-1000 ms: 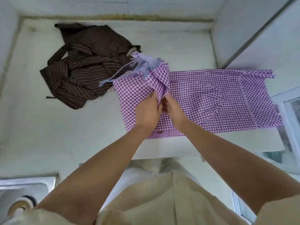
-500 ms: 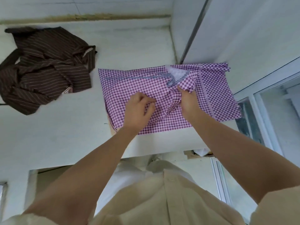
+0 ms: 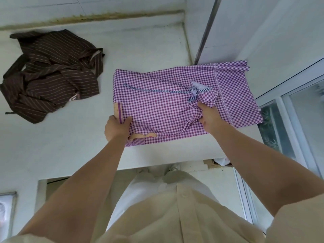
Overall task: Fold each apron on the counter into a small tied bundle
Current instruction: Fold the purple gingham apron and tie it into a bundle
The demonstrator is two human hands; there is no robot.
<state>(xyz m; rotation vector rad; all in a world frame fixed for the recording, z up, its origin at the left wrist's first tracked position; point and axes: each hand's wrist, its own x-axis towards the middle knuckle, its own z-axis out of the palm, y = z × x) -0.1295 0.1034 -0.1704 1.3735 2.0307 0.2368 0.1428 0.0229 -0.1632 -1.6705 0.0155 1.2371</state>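
Note:
A purple gingham apron [image 3: 157,102] lies folded over on the white counter [image 3: 73,137], near its front right corner. My left hand [image 3: 116,128] grips the apron's near left corner. My right hand [image 3: 209,117] is closed on a bunched part of the cloth right of the middle, beside a striped navy strap [image 3: 192,92]. A brown striped apron [image 3: 50,74] lies crumpled at the back left, apart from both hands.
A white wall runs along the back and right of the counter. A window frame [image 3: 284,123] stands at the right. A sink edge [image 3: 8,207] shows at the lower left. The counter's front edge is just below the gingham apron.
The left half of the gingham apron has been folded over to the right. My left hand moved to the near left corner; my right hand moved right with the bunched cloth.

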